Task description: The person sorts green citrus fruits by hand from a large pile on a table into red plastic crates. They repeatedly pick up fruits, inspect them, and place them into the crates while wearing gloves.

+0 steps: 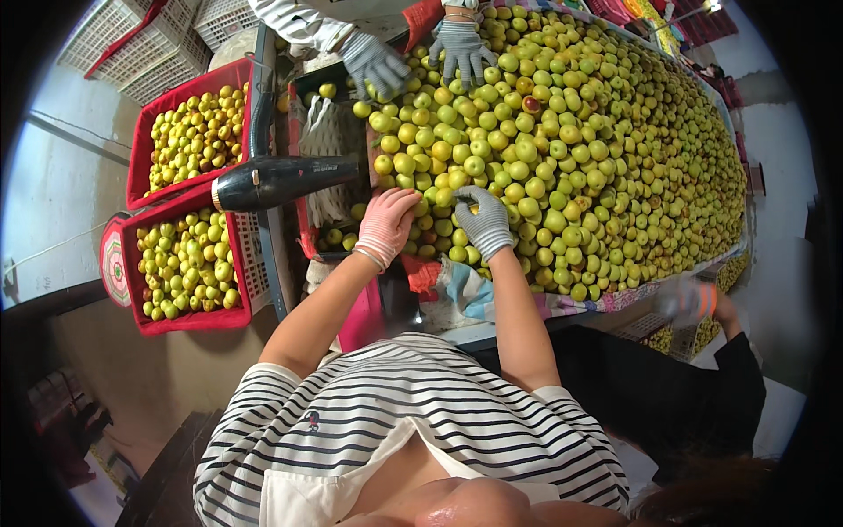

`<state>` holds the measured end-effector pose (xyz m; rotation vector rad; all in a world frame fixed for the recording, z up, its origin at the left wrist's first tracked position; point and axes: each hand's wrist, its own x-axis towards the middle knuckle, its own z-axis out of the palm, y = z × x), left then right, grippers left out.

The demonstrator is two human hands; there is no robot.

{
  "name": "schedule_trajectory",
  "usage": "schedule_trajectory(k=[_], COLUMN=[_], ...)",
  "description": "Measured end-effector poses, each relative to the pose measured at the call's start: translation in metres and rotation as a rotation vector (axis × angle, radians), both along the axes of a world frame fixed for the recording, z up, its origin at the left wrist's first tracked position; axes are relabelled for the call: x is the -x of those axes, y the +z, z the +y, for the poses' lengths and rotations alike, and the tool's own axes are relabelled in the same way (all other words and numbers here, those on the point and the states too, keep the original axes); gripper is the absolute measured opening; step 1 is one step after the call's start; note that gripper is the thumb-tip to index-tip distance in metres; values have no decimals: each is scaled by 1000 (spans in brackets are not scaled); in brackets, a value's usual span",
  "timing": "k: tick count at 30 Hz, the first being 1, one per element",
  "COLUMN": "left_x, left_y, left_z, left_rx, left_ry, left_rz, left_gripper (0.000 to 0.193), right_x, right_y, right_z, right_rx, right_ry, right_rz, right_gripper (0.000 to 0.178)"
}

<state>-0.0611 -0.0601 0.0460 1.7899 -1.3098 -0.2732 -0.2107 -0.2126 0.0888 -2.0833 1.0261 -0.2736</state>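
Observation:
A large heap of round yellow-green fruit (562, 167) covers the sorting table in front of me. My left hand (386, 227), in a pink glove with a pale cuff, is at the near left edge of the heap. Its fingers are bent and close together, their tips beside some fruit; whatever lies inside them is hidden. To its right, my right hand (485, 224) wears a grey glove and curls palm-down over the heap. Between its thumb and fingers shows part of a yellow-green fruit (474, 208).
Left of the heap, a black hair dryer (285, 182) lies across the table edge near white netting (325, 132). Two red-lined crates (140, 237) of fruit stand farther left. Opposite, a co-worker's grey-gloved hands (376, 66) touch the fruit. Another person's blurred hand (685, 299) is at right.

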Motion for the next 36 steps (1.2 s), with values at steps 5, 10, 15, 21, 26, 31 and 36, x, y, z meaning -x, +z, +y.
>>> schedule_trajectory(k=[5, 10, 15, 21, 26, 31, 36], left_x=[5, 5, -25, -23, -23, -23, -23], left_y=[1, 32, -1, -10, 4, 2, 21], left_z=[4, 9, 43, 44, 39, 38, 22], left_rx=[120, 77, -70, -320, -358, -428, -778], left_ry=[77, 26, 111, 158, 194, 186, -57], left_rz=[454, 1805, 1490, 696, 456, 408, 198], left_gripper=[31, 38, 26, 23, 37, 40, 45], right_x=[-16, -40, -42, -72, -113, -141, -132], right_y=[2, 9, 12, -5, -9, -12, -34], right_z=[23, 73, 43, -12, -60, -93, -56], right_rx=[98, 74, 385, 871, 917, 968, 831], right_ry=[-16, 183, 336, 687, 589, 553, 454], right_rz=[28, -272, -84, 659, 596, 756, 716], right_gripper=[33, 46, 58, 83, 62, 57, 57])
